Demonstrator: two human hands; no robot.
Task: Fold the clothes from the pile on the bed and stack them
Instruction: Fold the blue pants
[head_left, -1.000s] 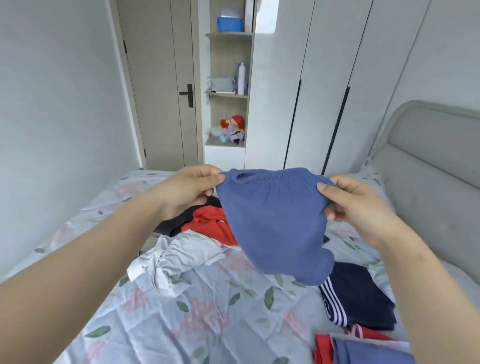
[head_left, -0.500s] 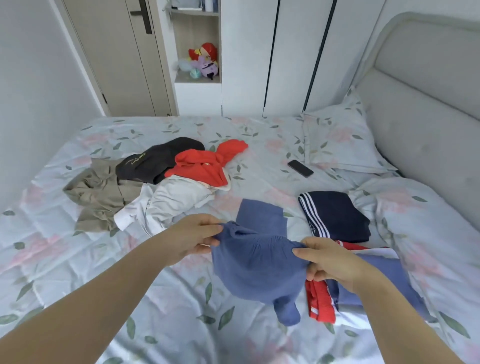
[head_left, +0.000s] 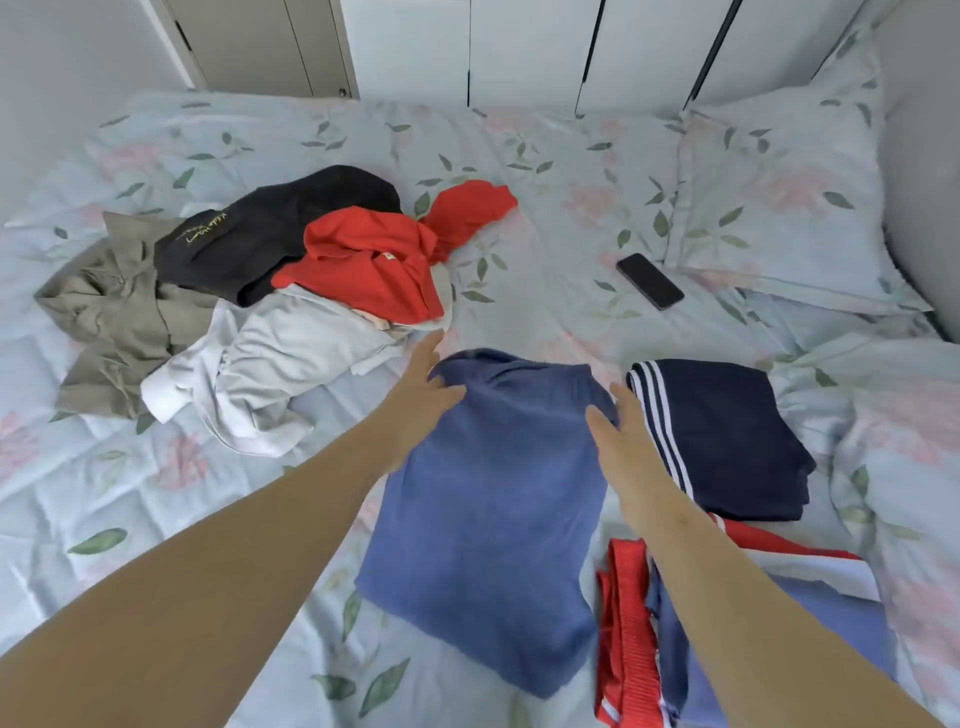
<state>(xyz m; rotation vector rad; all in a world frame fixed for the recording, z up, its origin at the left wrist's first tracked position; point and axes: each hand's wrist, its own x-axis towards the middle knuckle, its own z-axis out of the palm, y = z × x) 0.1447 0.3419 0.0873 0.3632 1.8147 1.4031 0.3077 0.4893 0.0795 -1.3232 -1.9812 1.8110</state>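
A blue garment (head_left: 493, 509) lies spread flat on the floral bed cover (head_left: 156, 519) in front of me. My left hand (head_left: 421, 395) rests with straight fingers on its upper left corner. My right hand (head_left: 621, 436) lies flat on its upper right edge. To the left sits the unfolded pile: a red top (head_left: 374, 260), a black garment (head_left: 270, 228), a white shirt (head_left: 270, 374) and a khaki piece (head_left: 114, 322). A folded navy garment with white stripes (head_left: 727, 436) lies to the right. A red, white and blue folded stack (head_left: 810, 597) sits at the near right, partly under my right forearm.
A black phone (head_left: 649, 280) lies on the cover near a floral pillow (head_left: 779, 197) at the back right. White wardrobe doors (head_left: 519, 47) and a door line the far side of the bed. A grey headboard edge (head_left: 924, 208) is at the far right.
I have lowered the blue garment from the air onto the bed and spread it flat. Both hands have let go of their pinch and now lie open on it. My view has tilted down.
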